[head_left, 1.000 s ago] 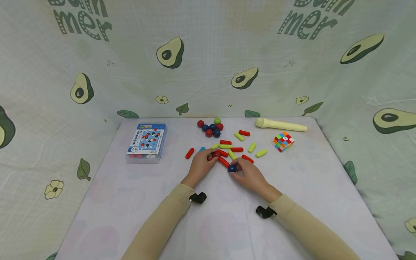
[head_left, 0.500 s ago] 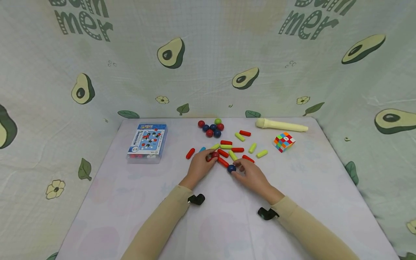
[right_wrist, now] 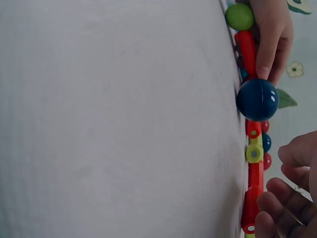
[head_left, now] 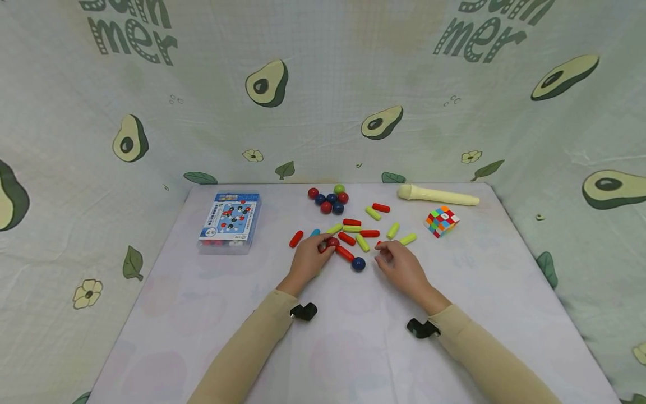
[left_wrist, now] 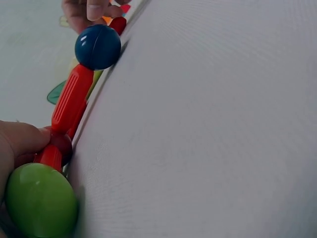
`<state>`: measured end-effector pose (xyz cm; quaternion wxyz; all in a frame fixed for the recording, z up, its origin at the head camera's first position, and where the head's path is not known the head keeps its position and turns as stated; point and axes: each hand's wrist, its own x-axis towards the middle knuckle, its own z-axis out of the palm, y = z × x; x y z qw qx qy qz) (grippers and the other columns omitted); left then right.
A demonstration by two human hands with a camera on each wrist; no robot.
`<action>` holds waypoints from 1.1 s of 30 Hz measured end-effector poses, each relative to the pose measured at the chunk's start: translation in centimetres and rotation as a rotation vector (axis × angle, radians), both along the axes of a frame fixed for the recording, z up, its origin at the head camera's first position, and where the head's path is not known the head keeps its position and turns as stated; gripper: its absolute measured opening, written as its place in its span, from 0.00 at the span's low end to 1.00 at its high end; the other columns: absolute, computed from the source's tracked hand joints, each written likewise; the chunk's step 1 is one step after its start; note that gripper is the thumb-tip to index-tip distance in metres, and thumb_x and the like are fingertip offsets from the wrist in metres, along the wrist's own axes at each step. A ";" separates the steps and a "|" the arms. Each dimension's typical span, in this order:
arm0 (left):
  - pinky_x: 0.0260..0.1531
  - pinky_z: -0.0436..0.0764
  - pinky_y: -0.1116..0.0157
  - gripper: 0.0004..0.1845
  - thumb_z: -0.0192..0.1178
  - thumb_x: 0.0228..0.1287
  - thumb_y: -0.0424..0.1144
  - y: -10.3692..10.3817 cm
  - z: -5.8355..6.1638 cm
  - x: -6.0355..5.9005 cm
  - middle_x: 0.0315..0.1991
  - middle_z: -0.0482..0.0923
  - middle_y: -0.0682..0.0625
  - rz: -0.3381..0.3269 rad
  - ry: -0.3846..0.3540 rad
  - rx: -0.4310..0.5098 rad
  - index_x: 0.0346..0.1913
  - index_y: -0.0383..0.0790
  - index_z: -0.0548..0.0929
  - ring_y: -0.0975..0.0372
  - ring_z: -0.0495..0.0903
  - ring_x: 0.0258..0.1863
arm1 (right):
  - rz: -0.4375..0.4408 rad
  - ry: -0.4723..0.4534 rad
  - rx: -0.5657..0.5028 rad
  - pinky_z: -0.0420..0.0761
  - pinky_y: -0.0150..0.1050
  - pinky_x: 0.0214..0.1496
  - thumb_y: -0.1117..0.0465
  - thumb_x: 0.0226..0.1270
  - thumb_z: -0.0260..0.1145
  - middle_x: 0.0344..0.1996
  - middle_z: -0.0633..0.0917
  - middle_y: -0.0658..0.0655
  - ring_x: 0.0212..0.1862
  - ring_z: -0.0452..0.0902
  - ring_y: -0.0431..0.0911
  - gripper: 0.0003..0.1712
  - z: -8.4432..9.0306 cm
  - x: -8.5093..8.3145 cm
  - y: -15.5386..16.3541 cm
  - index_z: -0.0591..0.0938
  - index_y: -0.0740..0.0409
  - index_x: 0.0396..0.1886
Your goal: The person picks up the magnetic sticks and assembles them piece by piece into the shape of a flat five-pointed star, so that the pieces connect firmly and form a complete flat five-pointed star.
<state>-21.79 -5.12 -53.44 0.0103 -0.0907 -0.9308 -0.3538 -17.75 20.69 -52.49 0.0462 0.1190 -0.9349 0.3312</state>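
Red plastic rod (head_left: 345, 253) with a dark blue ball (head_left: 358, 263) on its end lay mid-table, at five o'clock from the left hand (head_left: 307, 259), which pinched its red-ball end. At three o'clock, the right hand (head_left: 402, 266) hovered loosely curled, holding nothing.

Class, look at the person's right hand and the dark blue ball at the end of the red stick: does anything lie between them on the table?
Nothing visible does. The right hand and the dark blue ball are apart, with only bare tablecloth between them.
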 end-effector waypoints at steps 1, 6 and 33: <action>0.30 0.73 0.70 0.23 0.67 0.69 0.46 0.1 -0.1 -0.1 0.33 0.77 0.55 0.000 0.001 -0.001 0.64 0.45 0.83 0.61 0.73 0.34 | -0.003 0.003 0.001 0.79 0.44 0.46 0.59 0.70 0.69 0.41 0.82 0.52 0.42 0.76 0.45 0.14 0.0 -0.1 0.1 0.82 0.56 0.53; 0.29 0.74 0.70 0.23 0.68 0.68 0.46 0.4 -0.1 -0.3 0.33 0.77 0.55 0.000 0.020 0.009 0.64 0.45 0.83 0.61 0.73 0.34 | -0.009 0.000 0.006 0.78 0.43 0.45 0.59 0.71 0.69 0.40 0.81 0.51 0.41 0.74 0.45 0.14 -0.2 -0.3 0.3 0.82 0.55 0.53; 0.35 0.79 0.66 0.22 0.67 0.68 0.49 -3.2 0.9 1.7 0.42 0.80 0.55 -0.062 -0.185 0.042 0.62 0.45 0.83 0.61 0.76 0.38 | -0.099 -0.043 0.093 0.79 0.51 0.50 0.61 0.70 0.70 0.47 0.81 0.60 0.46 0.76 0.53 0.18 -0.4 -1.6 0.9 0.83 0.58 0.57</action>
